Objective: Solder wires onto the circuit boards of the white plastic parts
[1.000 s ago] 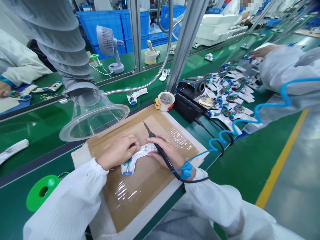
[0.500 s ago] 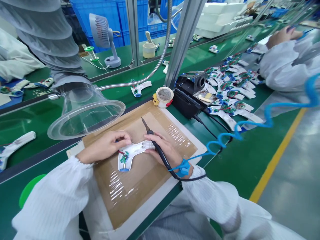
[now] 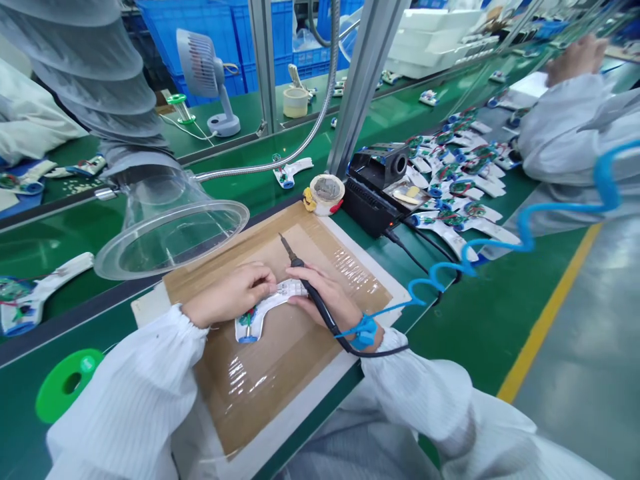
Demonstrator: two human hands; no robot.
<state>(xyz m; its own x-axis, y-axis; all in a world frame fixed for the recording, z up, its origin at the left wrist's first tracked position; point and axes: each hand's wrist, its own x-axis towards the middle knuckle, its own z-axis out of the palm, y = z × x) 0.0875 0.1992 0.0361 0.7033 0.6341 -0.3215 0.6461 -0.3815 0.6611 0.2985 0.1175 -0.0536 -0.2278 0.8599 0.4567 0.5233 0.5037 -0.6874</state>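
A white plastic housing half (image 3: 257,325) lies on the taped cardboard pad (image 3: 280,393), with a green circuit board and wires inside and a blue end toward me. My left hand (image 3: 235,293) is closed, thumb and fingertips together over the middle of the housing; what they pinch is too small to tell. Between the thumb and fingers of my right hand (image 3: 333,297) is a black soldering iron (image 3: 320,303), its tip pointing away from me above the pad. The same hand's fingertips touch the narrow end of the housing. A blue strap (image 3: 367,333) circles my right wrist.
A clear fume hood (image 3: 173,240) hangs at the left. Behind the pad stand a small pot (image 3: 326,193) and a black soldering station (image 3: 370,200). Many housings (image 3: 460,173) pile up at right near a co-worker's sleeve (image 3: 565,133). A green spool (image 3: 67,385) lies left; a blue coiled cord (image 3: 540,220) crosses right.
My left hand has moved right along the housing, from its wired end toward its narrow part. Housings on the belt have shifted right. The co-worker's hand has risen.
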